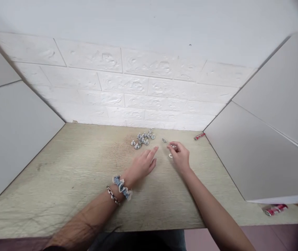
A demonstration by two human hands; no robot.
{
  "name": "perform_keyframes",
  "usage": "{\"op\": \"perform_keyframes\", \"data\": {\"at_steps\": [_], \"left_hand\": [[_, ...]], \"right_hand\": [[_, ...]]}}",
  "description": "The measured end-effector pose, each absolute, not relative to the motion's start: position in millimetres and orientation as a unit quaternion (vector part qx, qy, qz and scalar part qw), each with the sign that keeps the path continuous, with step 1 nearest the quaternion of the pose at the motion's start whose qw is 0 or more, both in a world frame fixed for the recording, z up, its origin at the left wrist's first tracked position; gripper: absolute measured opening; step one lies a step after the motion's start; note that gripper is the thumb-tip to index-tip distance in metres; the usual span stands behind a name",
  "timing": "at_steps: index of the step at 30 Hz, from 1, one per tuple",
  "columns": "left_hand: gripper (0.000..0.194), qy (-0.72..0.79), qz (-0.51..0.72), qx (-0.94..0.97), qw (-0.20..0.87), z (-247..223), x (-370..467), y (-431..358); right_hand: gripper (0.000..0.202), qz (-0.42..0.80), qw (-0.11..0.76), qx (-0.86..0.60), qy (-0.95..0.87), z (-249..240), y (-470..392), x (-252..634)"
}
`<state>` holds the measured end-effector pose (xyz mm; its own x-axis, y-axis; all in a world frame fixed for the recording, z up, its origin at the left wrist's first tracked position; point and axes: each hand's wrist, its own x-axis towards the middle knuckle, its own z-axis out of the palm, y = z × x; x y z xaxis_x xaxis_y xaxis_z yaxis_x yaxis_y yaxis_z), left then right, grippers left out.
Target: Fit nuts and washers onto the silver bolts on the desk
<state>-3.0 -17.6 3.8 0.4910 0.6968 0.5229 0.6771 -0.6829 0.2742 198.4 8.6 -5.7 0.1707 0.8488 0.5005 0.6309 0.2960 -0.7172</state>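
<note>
My left hand [142, 164] rests low over the wooden table, index finger stretched out and thumb apart, with nothing visible in it. Just beyond it lies a pile of several silver bolts [141, 139], which appear to have washers or nuts on them. To its right, my right hand [180, 157] has thumb and index finger brought together in a pinch. Small metal pieces show at those fingertips, but what is pinched cannot be made out. A flat washer [170, 156] lies under the right fingers. Small nuts [164, 140] sit slightly farther back, between the pile and that hand.
The wooden table [91, 195] ends at a white brick-patterned wall [123, 83] behind. Grey-white panels stand at the left [20, 132] and right [264, 157]. One small red-and-silver cylinder [199, 136] lies by the back right corner, another red object [276, 210] near the front right edge.
</note>
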Motion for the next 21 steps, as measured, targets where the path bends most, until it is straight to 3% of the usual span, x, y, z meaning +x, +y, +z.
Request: {"op": "perform_keyframes", "data": {"at_steps": [2, 4, 8, 11, 14, 21], "left_hand": [[0.062, 0.422, 0.29, 0.854, 0.091, -3, 5, -19], [0.064, 0.417, 0.292, 0.846, 0.157, -7, 5, -17], [0.029, 0.37, 0.308, 0.846, 0.231, -8, -2, -11], [0.021, 0.383, 0.285, 0.843, 0.246, -5, -4, -8], [0.027, 0.433, 0.26, 0.831, 0.234, -1, -3, -8], [0.03, 0.456, 0.282, 0.822, 0.192, 5, -5, -10]], "right_hand": [[0.018, 0.08, 0.497, -0.527, -0.685, -2, -3, 185], [0.014, 0.076, 0.483, -0.455, -0.744, -3, -14, 170], [0.016, 0.093, 0.472, -0.386, -0.787, -9, -25, 149], [0.012, 0.158, 0.451, -0.41, -0.777, -7, -18, 152], [0.025, 0.221, 0.389, -0.485, -0.751, 2, -3, 174], [0.017, 0.193, 0.191, -0.599, -0.753, 6, 16, 236]]}}
